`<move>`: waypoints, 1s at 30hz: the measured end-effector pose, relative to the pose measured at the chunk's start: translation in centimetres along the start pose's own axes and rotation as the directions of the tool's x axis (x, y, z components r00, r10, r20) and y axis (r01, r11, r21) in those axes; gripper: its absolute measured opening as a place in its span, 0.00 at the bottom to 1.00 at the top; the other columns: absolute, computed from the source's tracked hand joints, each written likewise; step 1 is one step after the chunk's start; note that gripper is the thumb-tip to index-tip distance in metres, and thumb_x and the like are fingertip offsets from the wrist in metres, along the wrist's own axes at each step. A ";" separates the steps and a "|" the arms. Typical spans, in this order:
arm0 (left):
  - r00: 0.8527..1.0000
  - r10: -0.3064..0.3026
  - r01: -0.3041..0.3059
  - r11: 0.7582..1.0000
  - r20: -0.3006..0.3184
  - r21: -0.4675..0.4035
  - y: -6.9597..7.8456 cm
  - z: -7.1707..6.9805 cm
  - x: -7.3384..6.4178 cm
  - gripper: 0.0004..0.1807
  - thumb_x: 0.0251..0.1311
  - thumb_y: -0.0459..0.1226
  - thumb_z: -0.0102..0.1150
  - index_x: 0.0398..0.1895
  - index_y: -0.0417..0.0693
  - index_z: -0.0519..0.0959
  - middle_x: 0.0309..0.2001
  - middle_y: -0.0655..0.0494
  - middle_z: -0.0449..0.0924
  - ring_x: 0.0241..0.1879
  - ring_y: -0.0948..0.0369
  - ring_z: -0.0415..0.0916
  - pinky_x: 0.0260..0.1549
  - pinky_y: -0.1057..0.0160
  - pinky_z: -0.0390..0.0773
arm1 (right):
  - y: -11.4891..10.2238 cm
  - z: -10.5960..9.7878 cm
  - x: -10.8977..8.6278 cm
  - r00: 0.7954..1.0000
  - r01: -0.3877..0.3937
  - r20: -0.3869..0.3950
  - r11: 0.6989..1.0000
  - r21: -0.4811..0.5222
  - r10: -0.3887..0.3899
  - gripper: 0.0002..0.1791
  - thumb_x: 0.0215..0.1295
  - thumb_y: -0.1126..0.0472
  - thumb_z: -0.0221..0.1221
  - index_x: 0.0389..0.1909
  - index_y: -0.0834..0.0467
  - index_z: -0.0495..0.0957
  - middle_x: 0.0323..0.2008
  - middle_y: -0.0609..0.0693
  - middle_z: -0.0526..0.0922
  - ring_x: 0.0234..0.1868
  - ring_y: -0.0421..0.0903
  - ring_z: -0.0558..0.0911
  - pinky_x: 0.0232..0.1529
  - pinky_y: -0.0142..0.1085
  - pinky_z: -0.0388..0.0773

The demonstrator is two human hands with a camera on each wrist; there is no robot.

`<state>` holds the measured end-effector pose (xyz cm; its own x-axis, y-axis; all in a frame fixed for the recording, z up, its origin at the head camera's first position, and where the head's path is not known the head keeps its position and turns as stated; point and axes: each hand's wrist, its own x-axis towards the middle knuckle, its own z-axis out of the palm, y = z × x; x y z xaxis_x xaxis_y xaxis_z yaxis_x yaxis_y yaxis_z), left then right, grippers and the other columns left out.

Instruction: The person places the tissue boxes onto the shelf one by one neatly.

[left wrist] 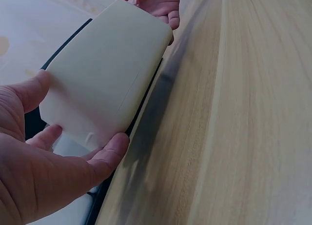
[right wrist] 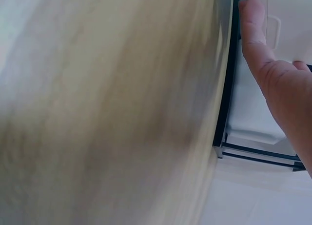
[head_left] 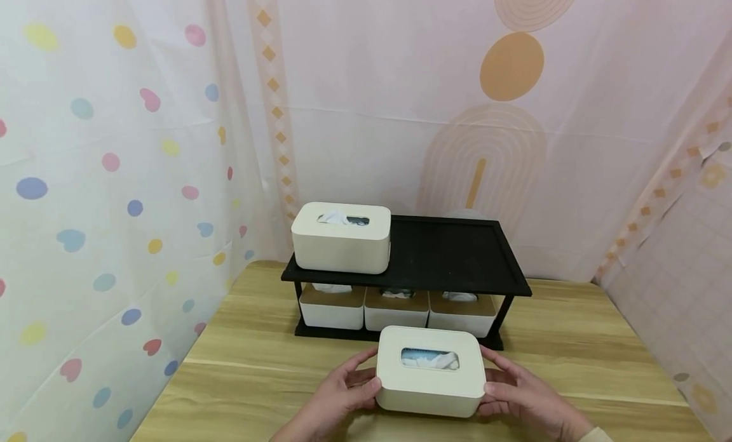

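A cream tissue box point(head_left: 431, 401) with an oval slot in its lid is held up off the table between both hands, in front of a black two-tier rack point(head_left: 457, 254). White tissue shows in the slot. My left hand point(head_left: 349, 391) grips the box's left end, thumb toward the near side. On the opposite end, my right hand point(head_left: 515, 391) grips it in the same way. The left wrist view shows the box's plain underside tilted, with the left fingers around its end. In the right wrist view only part of the right hand point(right wrist: 282, 83) shows.
A second cream tissue box point(head_left: 343, 251) stands on the rack's top left. Below it, three white boxes with brown lids point(head_left: 397, 308) sit side by side on the lower tier. The wooden table point(head_left: 229, 372) is bordered by patterned curtains point(head_left: 372, 112).
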<state>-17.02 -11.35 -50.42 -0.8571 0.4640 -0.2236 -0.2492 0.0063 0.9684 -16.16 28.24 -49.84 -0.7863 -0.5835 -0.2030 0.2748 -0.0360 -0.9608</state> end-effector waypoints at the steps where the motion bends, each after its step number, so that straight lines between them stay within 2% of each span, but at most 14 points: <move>1: 1.000 0.000 0.000 1.000 -0.003 0.005 0.1 0.0 -0.1 0.45 0.72 0.47 0.68 0.86 0.46 0.58 0.76 0.27 0.67 0.70 0.45 0.76 0.55 0.51 0.87 | 0.0 0.0 -0.1 1.000 0.014 0.007 1.000 0.000 -0.014 0.46 0.86 0.62 0.47 0.84 0.65 0.23 0.65 0.55 0.79 0.59 0.53 0.87 0.60 0.44 0.86; 7: 1.000 0.004 -0.004 1.000 -0.005 0.007 0.4 0.3 -0.4 0.45 0.73 0.46 0.68 0.85 0.46 0.58 0.76 0.27 0.67 0.67 0.48 0.78 0.54 0.53 0.87 | 0.2 -0.1 -0.4 0.997 0.069 0.036 0.998 0.007 -0.069 0.44 0.86 0.64 0.46 0.84 0.66 0.24 0.66 0.53 0.79 0.59 0.52 0.87 0.60 0.44 0.86; 18: 1.000 0.017 -0.017 1.000 0.008 0.000 0.6 0.4 -0.4 0.44 0.73 0.46 0.68 0.85 0.46 0.58 0.76 0.27 0.68 0.63 0.52 0.80 0.52 0.54 0.87 | -0.2 0.1 -0.8 0.996 0.083 0.028 0.996 -0.013 -0.083 0.45 0.85 0.64 0.47 0.84 0.66 0.24 0.67 0.54 0.78 0.59 0.52 0.87 0.60 0.45 0.86; 30: 1.000 0.011 -0.011 1.000 0.001 0.015 1.3 0.7 -0.5 0.43 0.73 0.47 0.67 0.85 0.48 0.59 0.77 0.28 0.67 0.72 0.44 0.75 0.56 0.50 0.87 | -0.8 0.2 -1.3 0.996 0.093 0.013 0.995 -0.043 -0.092 0.44 0.85 0.64 0.47 0.84 0.66 0.27 0.66 0.53 0.78 0.58 0.52 0.87 0.60 0.44 0.86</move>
<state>-16.61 -10.92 -48.95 -0.8593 0.4652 -0.2127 -0.2331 0.0140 0.9724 -15.24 28.85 -48.75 -0.8011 -0.5882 -0.1108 0.1766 -0.0553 -0.9827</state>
